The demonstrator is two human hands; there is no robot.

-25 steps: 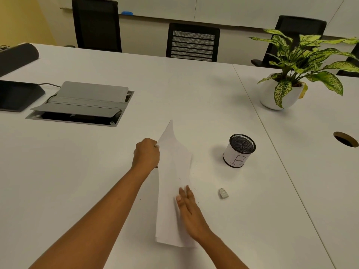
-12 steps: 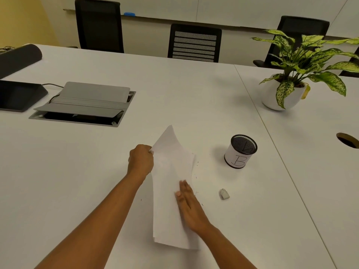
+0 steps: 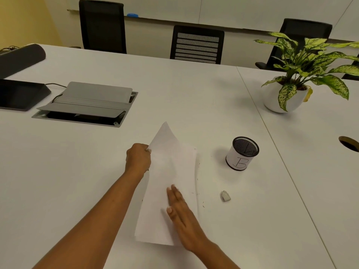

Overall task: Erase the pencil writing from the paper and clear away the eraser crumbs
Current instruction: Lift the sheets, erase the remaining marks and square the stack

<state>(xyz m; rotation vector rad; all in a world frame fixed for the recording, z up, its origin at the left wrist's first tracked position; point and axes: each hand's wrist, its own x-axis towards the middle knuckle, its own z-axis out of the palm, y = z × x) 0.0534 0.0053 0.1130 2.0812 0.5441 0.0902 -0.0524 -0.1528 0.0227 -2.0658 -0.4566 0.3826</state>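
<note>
Paper (image 3: 171, 183) now tilted up off bench (image 3: 77, 181) on left edge, sloping down to right; slightly lower than a second ago. No writing visible to me on upper face. Left hand (image 3: 138, 159) pinches raised left edge. Right hand (image 3: 181, 214) flat, fingers straight, gripping nothing, has slid down sheet in brushing stroke. Dark crumbs (image 3: 198, 193) scattered on bench just right of paper. I judge erasing done, crumb clearing underway. Eraser (image 3: 225, 196) lies loose nearby; mesh cup (image 3: 242, 153) beyond.

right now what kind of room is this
Most likely an office meeting room: a long white table with a built-in cable box, black office chairs along the far side, and a whiteboard ledge behind them.
</note>
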